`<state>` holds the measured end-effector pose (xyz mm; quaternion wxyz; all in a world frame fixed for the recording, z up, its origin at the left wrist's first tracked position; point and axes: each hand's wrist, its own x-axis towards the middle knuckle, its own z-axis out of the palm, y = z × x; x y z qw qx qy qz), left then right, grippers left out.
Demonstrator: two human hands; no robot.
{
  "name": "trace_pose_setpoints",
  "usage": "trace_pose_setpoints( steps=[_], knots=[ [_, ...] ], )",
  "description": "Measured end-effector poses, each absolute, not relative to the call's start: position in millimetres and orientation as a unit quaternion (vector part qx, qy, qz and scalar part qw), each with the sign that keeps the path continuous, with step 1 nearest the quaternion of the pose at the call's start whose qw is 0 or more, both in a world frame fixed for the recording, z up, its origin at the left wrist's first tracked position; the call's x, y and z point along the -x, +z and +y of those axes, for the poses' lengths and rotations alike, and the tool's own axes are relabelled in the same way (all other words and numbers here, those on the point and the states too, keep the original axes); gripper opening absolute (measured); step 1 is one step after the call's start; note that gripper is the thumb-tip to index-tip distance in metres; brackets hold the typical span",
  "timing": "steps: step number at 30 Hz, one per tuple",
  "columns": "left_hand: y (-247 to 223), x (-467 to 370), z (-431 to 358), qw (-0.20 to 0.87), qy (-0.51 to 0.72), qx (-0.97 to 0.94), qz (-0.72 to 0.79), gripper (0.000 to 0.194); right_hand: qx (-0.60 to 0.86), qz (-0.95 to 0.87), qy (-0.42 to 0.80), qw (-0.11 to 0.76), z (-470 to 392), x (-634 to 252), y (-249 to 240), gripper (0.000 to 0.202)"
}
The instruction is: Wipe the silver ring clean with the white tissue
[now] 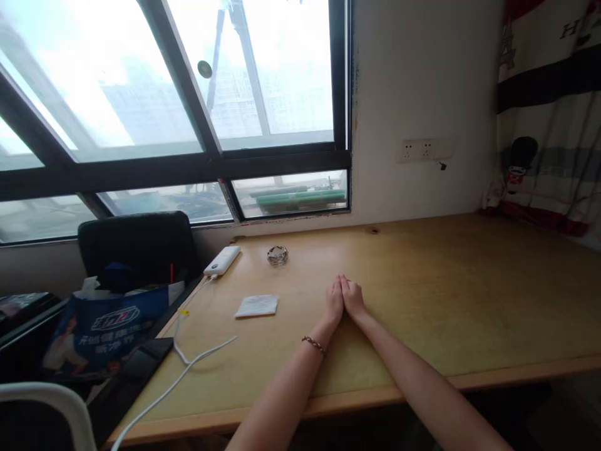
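Note:
My left hand (335,302) and my right hand (352,297) rest side by side on the wooden table (422,282), touching along their inner edges. Their fingers point away from me and are pressed together; nothing shows in either hand. A braided bracelet (314,344) is round my left wrist. To the left of my hands lies a flat white folded tissue or packet (256,305). Farther back stands a silvery ring-shaped object (277,255).
A white power strip (223,260) sits at the table's back left, its white cable (188,364) running over the left edge. Left of the table are a dark chair (136,241) and a blue bag (113,326). Window and wall border the back.

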<state>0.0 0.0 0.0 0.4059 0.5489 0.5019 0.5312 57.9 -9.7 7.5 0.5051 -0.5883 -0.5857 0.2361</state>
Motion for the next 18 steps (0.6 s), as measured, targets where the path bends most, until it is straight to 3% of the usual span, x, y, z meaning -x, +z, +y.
trace_pose_setpoints(
  steps=[14, 18],
  knots=[
    [-6.7, 0.0, 4.4, 0.383, 0.532, -0.561, 0.505, 0.041, 0.618, -0.585, 0.217, 0.478, -3.7, -58.4, 0.1, 0.058],
    [3.1, 6.7, 0.7, 0.295, 0.465, -0.632, 0.546, 0.042, 0.622, -0.583, 0.203, 0.482, -2.3, -61.4, 1.8, 0.059]
  ],
)
